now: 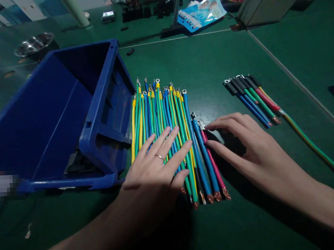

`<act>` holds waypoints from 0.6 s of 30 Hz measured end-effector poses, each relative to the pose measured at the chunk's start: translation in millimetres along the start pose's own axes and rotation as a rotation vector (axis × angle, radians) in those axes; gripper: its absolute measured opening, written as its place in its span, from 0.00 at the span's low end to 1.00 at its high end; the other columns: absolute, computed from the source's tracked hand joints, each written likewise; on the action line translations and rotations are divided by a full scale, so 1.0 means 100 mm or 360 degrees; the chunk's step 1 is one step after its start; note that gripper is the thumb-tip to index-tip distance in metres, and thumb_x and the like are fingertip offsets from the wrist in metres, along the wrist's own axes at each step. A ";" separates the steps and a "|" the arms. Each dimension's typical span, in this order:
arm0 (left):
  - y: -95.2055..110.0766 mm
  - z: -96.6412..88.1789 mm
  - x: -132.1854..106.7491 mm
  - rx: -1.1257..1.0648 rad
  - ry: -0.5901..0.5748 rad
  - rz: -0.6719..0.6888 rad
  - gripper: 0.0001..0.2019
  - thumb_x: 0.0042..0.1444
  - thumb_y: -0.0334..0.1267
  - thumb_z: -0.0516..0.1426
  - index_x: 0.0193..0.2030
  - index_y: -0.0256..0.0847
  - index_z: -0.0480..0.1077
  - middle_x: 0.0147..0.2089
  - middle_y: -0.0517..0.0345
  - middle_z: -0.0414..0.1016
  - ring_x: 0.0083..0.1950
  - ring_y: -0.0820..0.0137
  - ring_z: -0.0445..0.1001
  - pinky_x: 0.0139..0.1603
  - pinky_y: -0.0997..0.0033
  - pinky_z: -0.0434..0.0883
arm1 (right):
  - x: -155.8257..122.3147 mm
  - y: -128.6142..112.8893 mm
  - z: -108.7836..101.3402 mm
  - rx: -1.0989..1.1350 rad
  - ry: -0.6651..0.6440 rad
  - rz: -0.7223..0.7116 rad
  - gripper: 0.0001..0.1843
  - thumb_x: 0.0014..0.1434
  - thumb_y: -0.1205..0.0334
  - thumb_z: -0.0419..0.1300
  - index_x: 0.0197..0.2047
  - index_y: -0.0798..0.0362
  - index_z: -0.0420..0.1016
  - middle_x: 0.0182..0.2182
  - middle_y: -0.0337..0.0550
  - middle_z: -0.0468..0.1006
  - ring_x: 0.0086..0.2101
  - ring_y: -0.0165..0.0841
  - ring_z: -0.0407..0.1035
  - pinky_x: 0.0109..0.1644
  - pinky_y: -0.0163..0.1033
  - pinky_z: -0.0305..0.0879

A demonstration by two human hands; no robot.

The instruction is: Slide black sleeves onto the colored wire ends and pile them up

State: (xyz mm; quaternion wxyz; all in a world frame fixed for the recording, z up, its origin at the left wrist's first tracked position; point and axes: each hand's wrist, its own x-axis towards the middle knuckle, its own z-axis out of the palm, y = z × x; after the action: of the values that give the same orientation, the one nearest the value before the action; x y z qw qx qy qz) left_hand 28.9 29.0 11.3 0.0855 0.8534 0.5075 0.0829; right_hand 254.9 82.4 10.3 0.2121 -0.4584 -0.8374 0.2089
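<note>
My left hand (160, 162), a ring on one finger, lies flat with fingers spread across a row of short cables (155, 118). These are green, yellow and blue, most with metal ring lugs at the far end; bare copper shows at several near ends. My right hand (248, 139) is open at the row's right edge, thumb and forefinger apart. Its fingertips are at the side of a pink cable (212, 158); whether they press on it I cannot tell. Beside that cable lies a blue cable (203, 149). My left palm hides part of the row.
A blue plastic bin (106, 143) with dark pieces inside stands left of the row. Farther right lies a group of cables with black sleeves (239, 85), one long green-yellow cable (310, 136) trailing from it. Behind are a metal bowl (35, 44), a blue packet (202, 15) and a cardboard box (267, 6).
</note>
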 end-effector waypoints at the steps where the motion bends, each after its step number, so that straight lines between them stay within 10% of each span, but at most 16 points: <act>1: 0.00 0.00 0.00 0.0006 -0.0001 0.0013 0.23 0.68 0.42 0.50 0.68 0.42 0.61 0.73 0.41 0.52 0.74 0.57 0.50 0.69 0.45 0.57 | 0.00 0.00 -0.01 0.0009 -0.0010 -0.0004 0.12 0.66 0.55 0.55 0.51 0.48 0.69 0.47 0.47 0.71 0.49 0.41 0.65 0.50 0.47 0.64; 18: 0.01 0.05 -0.01 0.0053 0.0025 0.0021 0.22 0.68 0.38 0.48 0.67 0.42 0.62 0.73 0.43 0.54 0.73 0.55 0.52 0.69 0.45 0.56 | -0.02 -0.08 0.00 -0.0030 0.0040 0.0180 0.18 0.61 0.57 0.57 0.53 0.51 0.65 0.40 0.47 0.73 0.42 0.41 0.66 0.43 0.46 0.63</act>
State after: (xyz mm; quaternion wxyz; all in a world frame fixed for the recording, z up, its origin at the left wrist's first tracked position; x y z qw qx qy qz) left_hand 30.3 27.9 6.8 0.0666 0.8574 0.5038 0.0816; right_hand 250.4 77.1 14.7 0.2060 -0.5096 -0.8094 0.2069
